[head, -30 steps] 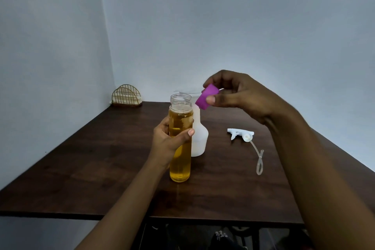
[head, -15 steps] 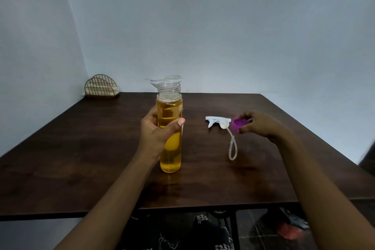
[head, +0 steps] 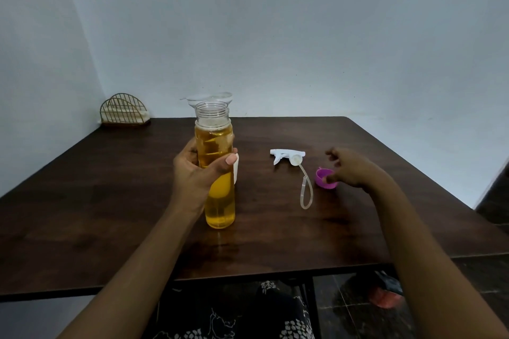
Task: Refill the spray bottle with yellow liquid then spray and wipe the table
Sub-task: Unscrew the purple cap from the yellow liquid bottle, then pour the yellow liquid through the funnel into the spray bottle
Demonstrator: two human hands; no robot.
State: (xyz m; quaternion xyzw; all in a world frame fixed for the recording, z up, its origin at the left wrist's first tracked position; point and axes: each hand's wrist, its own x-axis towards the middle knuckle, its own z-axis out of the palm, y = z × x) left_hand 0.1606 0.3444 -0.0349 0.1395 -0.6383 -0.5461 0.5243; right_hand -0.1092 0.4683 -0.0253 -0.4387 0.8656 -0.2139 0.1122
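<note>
Hands at a dark wooden table (head: 110, 201), an uncapped bottle of yellow liquid (head: 219, 173) at frame centre.

The left hand (head: 198, 173) grips the upright bottle around its middle. Behind it, a white spray bottle (head: 236, 168) with a clear funnel (head: 210, 97) on top is mostly hidden. Right of centre lies the detached spray trigger (head: 287, 157) with its tube. The right hand (head: 349, 169), fingers loosely spread, touches the purple cap (head: 322, 177) lying on the table.

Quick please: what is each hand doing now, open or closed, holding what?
Left hand: closed around the bottle of yellow liquid.
Right hand: open, fingers loose beside the purple cap on the table.
</note>
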